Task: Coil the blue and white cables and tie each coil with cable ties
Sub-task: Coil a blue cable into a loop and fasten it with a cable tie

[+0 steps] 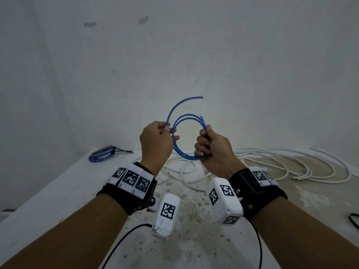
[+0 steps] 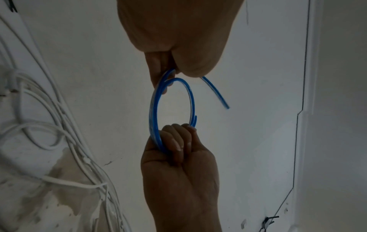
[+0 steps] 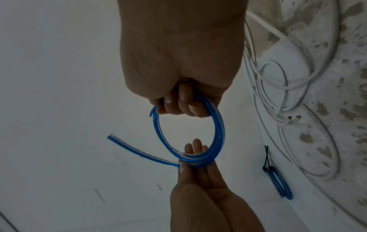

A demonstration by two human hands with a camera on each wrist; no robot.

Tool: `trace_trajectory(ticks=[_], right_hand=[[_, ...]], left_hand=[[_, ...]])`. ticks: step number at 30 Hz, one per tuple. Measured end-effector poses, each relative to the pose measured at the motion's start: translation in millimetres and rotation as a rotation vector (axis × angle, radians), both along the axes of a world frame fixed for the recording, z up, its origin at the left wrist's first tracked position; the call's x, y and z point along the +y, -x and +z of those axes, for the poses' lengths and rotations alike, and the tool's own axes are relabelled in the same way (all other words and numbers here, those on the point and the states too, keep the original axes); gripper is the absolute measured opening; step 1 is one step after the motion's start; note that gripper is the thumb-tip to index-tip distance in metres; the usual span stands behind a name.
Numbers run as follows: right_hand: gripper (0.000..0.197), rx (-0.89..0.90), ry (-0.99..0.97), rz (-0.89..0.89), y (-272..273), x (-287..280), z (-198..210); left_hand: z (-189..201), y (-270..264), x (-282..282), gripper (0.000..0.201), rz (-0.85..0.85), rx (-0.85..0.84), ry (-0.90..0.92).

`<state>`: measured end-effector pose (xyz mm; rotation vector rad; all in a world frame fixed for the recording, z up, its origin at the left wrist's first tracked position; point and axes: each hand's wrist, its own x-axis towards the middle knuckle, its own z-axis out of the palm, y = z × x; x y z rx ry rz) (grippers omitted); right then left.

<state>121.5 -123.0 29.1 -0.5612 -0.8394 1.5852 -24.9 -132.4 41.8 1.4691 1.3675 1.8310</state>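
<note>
A thin blue cable (image 1: pixel 187 115) is held up above the table as a small coil of about three loops. My left hand (image 1: pixel 167 129) pinches the coil's left side between thumb and fingers, and from that pinch the free end (image 1: pixel 202 97) curves up and to the right. My right hand (image 1: pixel 204 140) grips the coil's right side in a closed fist. The left wrist view shows the coil (image 2: pixel 153 106) strung between both hands. In the right wrist view my fingers (image 3: pixel 178 106) curl round the loops (image 3: pixel 218 130).
A second blue coil (image 1: pixel 101 155), bound with a black cable tie (image 1: pixel 124 151), lies at the table's back left corner. Loose white cable (image 1: pixel 272 162) sprawls over the back and right of the stained tabletop (image 1: pixel 194 239). A black item (image 1: pixel 353 220) shows at the right edge.
</note>
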Motion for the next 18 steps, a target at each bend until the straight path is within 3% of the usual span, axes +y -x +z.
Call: trace_trajectory(ticks=[13,18], right_hand=[[0.042,0.043,0.050,0.111,-6,2,-8],[0.041,0.164,0.046,0.129,-12,5,-7]], left_hand=[[-1,14,1,0.017,0.119,0.079,0.065],[0,16,1,0.017,0.102,0.097,0.071]])
